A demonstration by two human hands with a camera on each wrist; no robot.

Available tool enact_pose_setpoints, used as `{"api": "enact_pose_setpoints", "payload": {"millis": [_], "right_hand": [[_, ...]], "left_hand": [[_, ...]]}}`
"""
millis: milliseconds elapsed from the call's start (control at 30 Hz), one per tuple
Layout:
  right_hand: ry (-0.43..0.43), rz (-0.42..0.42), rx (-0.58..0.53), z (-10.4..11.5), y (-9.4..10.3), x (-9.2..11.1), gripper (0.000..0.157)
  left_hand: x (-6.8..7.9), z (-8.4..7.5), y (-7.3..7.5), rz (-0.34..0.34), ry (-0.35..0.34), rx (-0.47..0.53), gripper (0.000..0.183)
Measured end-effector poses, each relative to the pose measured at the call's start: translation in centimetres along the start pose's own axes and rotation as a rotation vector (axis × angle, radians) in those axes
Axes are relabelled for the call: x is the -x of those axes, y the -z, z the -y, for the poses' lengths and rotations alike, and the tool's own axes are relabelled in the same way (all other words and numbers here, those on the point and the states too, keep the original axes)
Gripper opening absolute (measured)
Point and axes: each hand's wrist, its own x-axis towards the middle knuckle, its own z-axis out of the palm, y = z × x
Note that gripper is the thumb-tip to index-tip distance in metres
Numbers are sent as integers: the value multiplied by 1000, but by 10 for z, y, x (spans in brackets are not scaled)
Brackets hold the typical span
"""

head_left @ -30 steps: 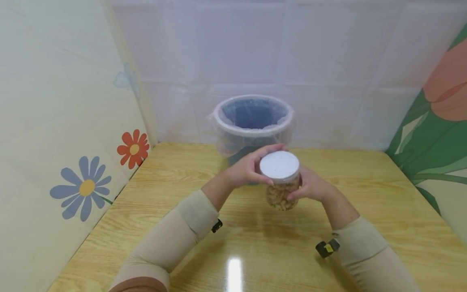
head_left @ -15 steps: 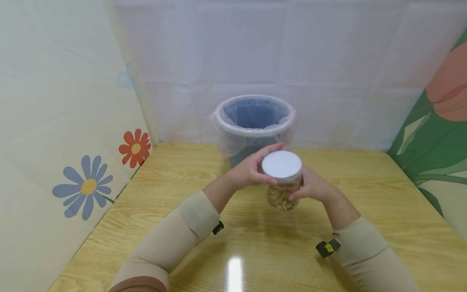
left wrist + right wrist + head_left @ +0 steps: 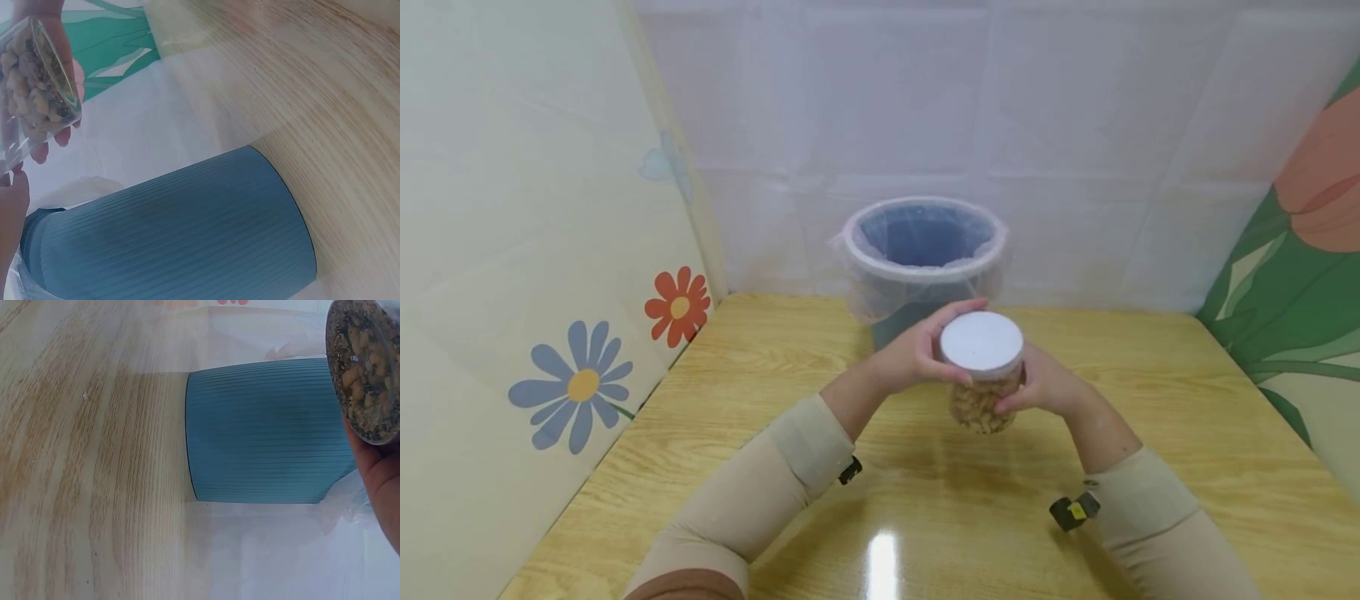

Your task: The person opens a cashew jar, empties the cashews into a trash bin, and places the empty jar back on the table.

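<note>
Both hands hold a clear jar (image 3: 981, 404) above the table. Light brown nut-like pieces fill it, and darker crumbs show at its bottom (image 3: 362, 375) in the right wrist view. A round white lid (image 3: 982, 341) covers the top. My left hand (image 3: 917, 354) grips the lid from the left, thumb along the near edge and fingers round the far side. On the right, my right hand (image 3: 1048, 383) wraps the jar's body, its thumb across the near side and its other fingers mostly behind. In the left wrist view the jar (image 3: 31, 87) appears tilted at the upper left.
Just behind the hands stands a blue ribbed bin (image 3: 898, 321) with a white rim and a clear plastic liner (image 3: 868, 296) folded over it. A wood-grain table (image 3: 925, 500) lies beneath. White sheeting (image 3: 880, 100) hangs behind, with flower-printed panels at both sides.
The jar and both hands have shifted very slightly right in the head view, as has the background. Both hands keep the same hold on the jar and lid.
</note>
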Motion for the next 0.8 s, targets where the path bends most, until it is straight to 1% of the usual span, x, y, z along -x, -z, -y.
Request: {"api": "enact_pose_setpoints", "payload": {"millis": [133, 267, 400, 500, 667, 800], "right_hand": [[-5, 8, -3, 0, -1, 0, 87], [3, 6, -12, -1, -1, -1, 86], [35, -4, -7, -5, -1, -1, 84], [54, -7, -12, -8, -1, -2, 82], [68, -8, -7, -10, -1, -4, 80], [70, -19, 31, -12, -1, -4, 79]], "left_hand": [[1, -1, 0, -9, -1, -43, 91], [0, -1, -1, -21, 22, -68, 88], [-1, -2, -1, -38, 42, -88, 87], [-2, -2, -1, -47, 42, -106, 86], [-2, 0, 0, -70, 31, -102, 84], [0, 2, -1, -103, 30, -122, 85]]}}
